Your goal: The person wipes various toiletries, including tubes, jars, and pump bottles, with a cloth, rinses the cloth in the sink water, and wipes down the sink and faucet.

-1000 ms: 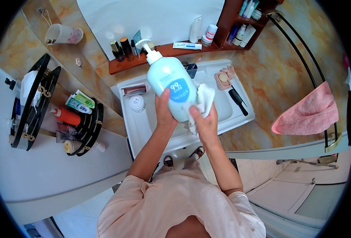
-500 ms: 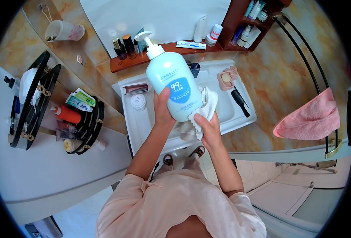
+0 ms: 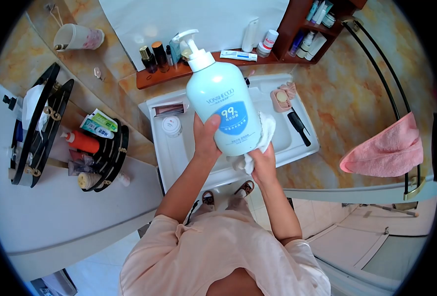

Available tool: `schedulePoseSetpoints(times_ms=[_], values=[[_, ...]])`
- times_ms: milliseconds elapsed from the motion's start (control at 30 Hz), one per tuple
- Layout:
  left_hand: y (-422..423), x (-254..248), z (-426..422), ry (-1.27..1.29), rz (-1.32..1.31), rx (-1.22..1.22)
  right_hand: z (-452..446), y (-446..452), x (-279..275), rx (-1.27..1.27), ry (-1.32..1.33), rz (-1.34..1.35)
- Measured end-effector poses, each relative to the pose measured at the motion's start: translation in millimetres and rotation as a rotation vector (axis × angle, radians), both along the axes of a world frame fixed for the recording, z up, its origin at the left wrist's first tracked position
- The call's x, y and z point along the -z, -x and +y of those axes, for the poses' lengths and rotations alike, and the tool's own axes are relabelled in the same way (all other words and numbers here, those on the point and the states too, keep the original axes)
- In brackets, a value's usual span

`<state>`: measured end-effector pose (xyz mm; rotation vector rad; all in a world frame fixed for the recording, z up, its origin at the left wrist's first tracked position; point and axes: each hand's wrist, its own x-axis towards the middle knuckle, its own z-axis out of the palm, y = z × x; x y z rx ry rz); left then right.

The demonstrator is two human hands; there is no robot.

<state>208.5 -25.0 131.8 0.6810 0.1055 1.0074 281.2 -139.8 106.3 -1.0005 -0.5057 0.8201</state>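
A large pale-blue pump bottle [image 3: 223, 89] with a white pump head and a blue "99%" label is held up over the white sink [image 3: 179, 167], tilted a little to the left. My left hand [image 3: 207, 137] grips its lower left side, thumb across the front. On the lower right, my right hand [image 3: 263, 163] is closed on a white cloth [image 3: 266, 130] pressed against the side and back of the bottle. The bottle and cloth hide most of the right fingers.
On the sink rim lie a round white jar [image 3: 171, 127], a black comb [image 3: 299, 128] and a pink soap dish [image 3: 281, 100]. Toothpaste [image 3: 238, 55] and bottles line the wooden shelf [image 3: 159, 75]. Black corner racks [image 3: 114, 158] stand left; a pink towel [image 3: 386, 145] hangs right.
The bottle has shifted slightly right and closer to upright. My right hand has slid with the cloth around toward the back of the bottle, its thumb no longer on the front.
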Motion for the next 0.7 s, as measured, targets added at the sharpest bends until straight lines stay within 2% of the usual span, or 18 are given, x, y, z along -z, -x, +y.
schedulePoseSetpoints(times_ms=[67, 167, 300, 400, 467, 600, 700], values=[[2, -2, 1, 0.012, -0.018, 0.034, -6, -3, -4, -0.047, -0.014, 0.152], [-4, 1, 5, 0.155, -0.064, 0.03, -6, 2, -12, -0.049, -0.107, 0.134], [-4, 10, 1, 0.011, -0.011, -0.059, -5, 6, -20, -0.045, -0.08, 0.088], [0, 9, -2, -0.066, 0.05, -0.129, -1, 9, -23, 0.009, -0.054, -0.093], [0, 8, -2, -0.112, 0.059, -0.145, 2, 6, -27, 0.034, -0.06, -0.077], [-5, 8, -7, -0.06, 0.026, -0.182, 7, 1, -30, 0.08, -0.012, 0.168], [-2, 8, -3, 0.002, 0.054, -0.148, -1, 5, -21, 0.044, 0.043, -0.052]])
